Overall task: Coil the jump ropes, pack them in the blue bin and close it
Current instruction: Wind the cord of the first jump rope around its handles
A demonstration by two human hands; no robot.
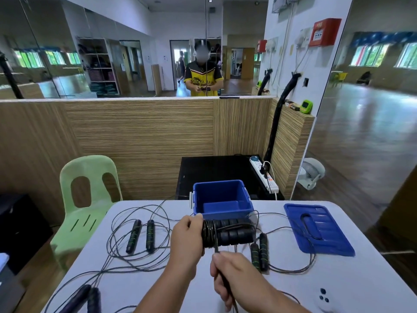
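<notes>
Nearest, right grip (232,274): fingers curled round a black cord (216,246), pinched just below the bundle, the cord running straight up into it. Above and to the left, left grip (187,238), clamped round the wound end of the bundle (232,233): two black foam handles side by side, pointing right, cord looped many times about their left end. Held clear of the worktop (349,281), right in front of the bin (225,214).

Bin blue, upright, lid off, at the far edge of the worktop. Lid (329,240) flat on the worktop to the right, well apart from the bin, a loop of cord lying across it.

Three more ropes uncoiled on the worktop. Left pair (140,236) of handles, black with green rings, side by side amid loose loops of cord. Right pair (259,251), same make, just beside the right grip, under the bundle's free end. Near pair (86,298), darker, at the near left corner.

Beyond the worktop on the left, a pale green chair (88,193).
</notes>
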